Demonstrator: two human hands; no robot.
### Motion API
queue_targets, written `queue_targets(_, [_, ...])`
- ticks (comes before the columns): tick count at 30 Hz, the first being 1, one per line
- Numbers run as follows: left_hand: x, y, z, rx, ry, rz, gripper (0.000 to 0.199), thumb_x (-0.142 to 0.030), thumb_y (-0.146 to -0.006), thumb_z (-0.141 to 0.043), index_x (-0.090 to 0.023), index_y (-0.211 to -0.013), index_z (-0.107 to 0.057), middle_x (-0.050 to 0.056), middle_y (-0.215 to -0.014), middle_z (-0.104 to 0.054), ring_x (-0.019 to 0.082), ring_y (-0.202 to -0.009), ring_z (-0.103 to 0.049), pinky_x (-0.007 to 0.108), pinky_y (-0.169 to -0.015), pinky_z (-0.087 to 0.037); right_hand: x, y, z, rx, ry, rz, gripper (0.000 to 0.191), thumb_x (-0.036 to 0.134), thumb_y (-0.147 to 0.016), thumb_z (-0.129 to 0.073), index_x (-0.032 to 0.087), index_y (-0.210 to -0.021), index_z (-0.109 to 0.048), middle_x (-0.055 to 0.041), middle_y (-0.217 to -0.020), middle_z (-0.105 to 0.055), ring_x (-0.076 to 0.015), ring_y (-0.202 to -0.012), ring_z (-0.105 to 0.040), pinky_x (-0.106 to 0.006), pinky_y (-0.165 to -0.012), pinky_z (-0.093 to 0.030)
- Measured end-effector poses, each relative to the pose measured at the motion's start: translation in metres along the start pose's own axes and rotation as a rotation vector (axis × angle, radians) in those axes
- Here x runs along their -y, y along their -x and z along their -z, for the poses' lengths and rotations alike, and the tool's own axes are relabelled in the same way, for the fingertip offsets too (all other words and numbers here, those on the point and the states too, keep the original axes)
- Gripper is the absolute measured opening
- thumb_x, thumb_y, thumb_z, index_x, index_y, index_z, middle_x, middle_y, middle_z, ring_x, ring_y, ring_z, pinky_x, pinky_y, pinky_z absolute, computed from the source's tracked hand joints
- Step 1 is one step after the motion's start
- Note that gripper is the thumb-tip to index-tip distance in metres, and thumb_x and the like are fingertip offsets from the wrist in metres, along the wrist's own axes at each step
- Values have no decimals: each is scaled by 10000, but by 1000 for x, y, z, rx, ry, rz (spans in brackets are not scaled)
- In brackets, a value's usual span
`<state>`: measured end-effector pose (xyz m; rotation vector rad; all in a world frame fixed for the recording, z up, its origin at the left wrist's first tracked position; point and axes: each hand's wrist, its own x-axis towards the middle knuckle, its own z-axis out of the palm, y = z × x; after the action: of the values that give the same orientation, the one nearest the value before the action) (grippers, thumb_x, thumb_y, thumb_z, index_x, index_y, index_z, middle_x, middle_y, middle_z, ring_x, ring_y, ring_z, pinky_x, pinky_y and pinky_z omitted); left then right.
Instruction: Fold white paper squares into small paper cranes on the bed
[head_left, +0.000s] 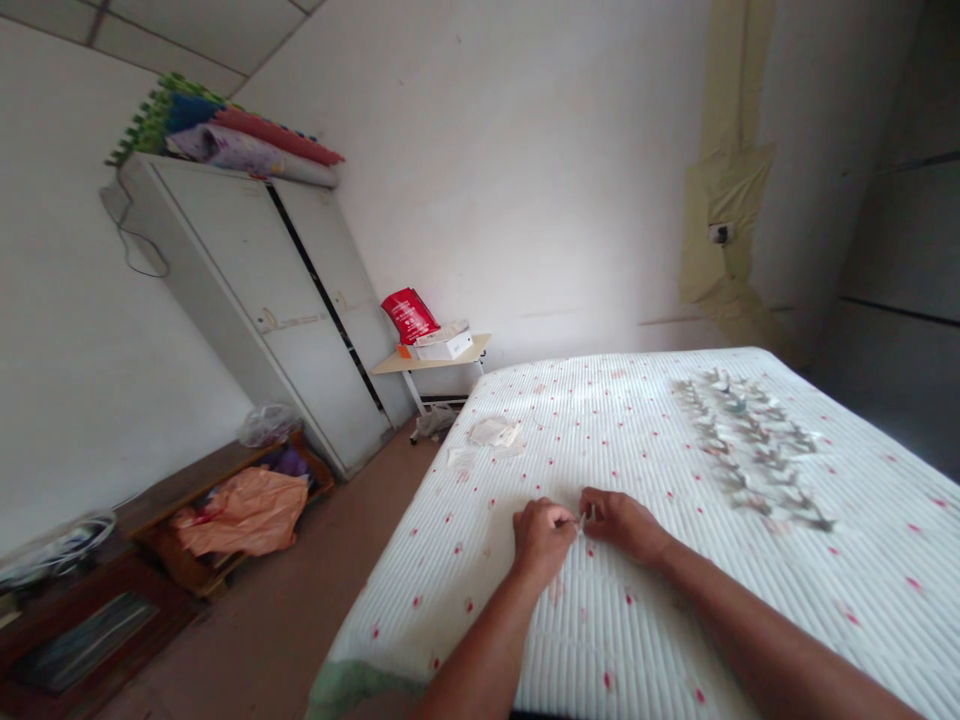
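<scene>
L hand [544,540] and R hand [619,525] are both low over the bed [622,640], fingers closed in a pinch on a small white folded paper piece [581,522]. The piece sits between the two hands, just above the bed cover. It's mostly hidden by the fingers, so its exact shape is hard to tell. Bare forearms [487,650] come in from the bottom of the view.

Bed cover is white & ribbed w/ small red dots. On the bed, to the R of the hands, rows of small folded paper birds [750,450] lie close together in a long grey-white band, prob. cranes, but too small to be sure from here. The band is near the R hand, not touching it. Further up, nearer the bed's L edge, loose white paper scraps [493,432] lie in a small pile.

Past the end of the bed, a small tabletop [390,365] stands against the wall w/ a white box [442,345] and a red bag [410,315] on it. White metal wardrobe [255,300] stands in the corner, w/ foam mats [180,110] on top. To the L of the bed, an orange plastic bag [244,512] lies in a wooden crate [225,465]. Wall socket [720,233] sits on a tan patch of the R wall.
</scene>
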<state>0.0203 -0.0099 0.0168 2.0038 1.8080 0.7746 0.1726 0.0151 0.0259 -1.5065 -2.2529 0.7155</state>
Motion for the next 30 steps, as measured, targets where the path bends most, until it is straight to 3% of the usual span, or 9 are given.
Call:
queue_targets(11, [9,-11,3,162,2,12,186,-284,-711,-494,-240,-725,-674,-36,-784,-668,134,-823,-568,216,-709,-387,-3,-1,0,19,-44,74,196,168,-709,-438,173,-724,-633,-7,-677,-601,-116,-643,-519,-198,-569,-315])
queue_targets(24, [10,-9,-2,109,-87,-32,185,-254,-729,-482,-235,-716,-665,-34,-776,-649,129,-806,-549,226,-706,-350,-7,0,0,2,-110,145,179,183,-702,-468,187,-737,-643,17,-637,-582,-106,-597,-504,-192,-536,-310])
queue_targets(30, [9,-8,-1,123,-49,-40,182,-262,-731,-491,-231,-713,-669,-24,-778,-644,139,-839,-542,231,-722,-349,-6,0,0,7,-85,102,193,193,-711,-457,178,-694,-648,15,-615,-578,-108,-593,-504,-195,-531,-306])
